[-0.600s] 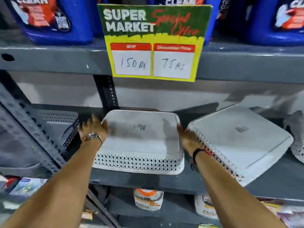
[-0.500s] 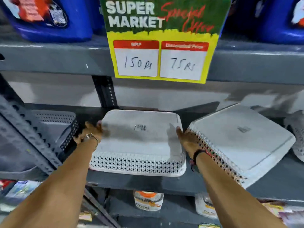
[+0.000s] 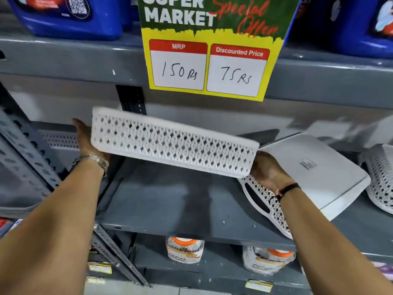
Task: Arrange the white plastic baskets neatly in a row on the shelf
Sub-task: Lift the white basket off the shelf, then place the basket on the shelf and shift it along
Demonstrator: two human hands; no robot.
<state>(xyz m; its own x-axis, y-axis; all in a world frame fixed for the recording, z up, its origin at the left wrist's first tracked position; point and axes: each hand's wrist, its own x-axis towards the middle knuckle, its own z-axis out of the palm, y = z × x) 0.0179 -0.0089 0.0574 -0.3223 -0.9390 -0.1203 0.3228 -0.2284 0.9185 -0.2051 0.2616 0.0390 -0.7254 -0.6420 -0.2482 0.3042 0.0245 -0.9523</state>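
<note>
I hold a white perforated plastic basket [image 3: 172,143] in the air above the grey shelf [image 3: 170,201], its long side wall facing me and its right end lower. My left hand [image 3: 87,141] grips its left end and my right hand [image 3: 266,171] grips its right end. A second white basket [image 3: 314,169] lies upside down and askew on the shelf just right of my right hand. A third white basket [image 3: 380,179] shows partly at the far right edge. Another perforated basket [image 3: 59,140] sits on the neighbouring shelf bay at the left, mostly hidden.
A yellow and green price sign [image 3: 210,52] hangs from the upper shelf edge just above the held basket. Blue detergent jugs [image 3: 68,15] stand on the upper shelf. A slotted metal upright [image 3: 27,158] slants at the left. Jars [image 3: 185,249] sit on the lower shelf.
The middle basket lay upside down on the shelf with my hands at its sides. Now both hands have lifted it off the shelf and tipped it, side wall toward me.
</note>
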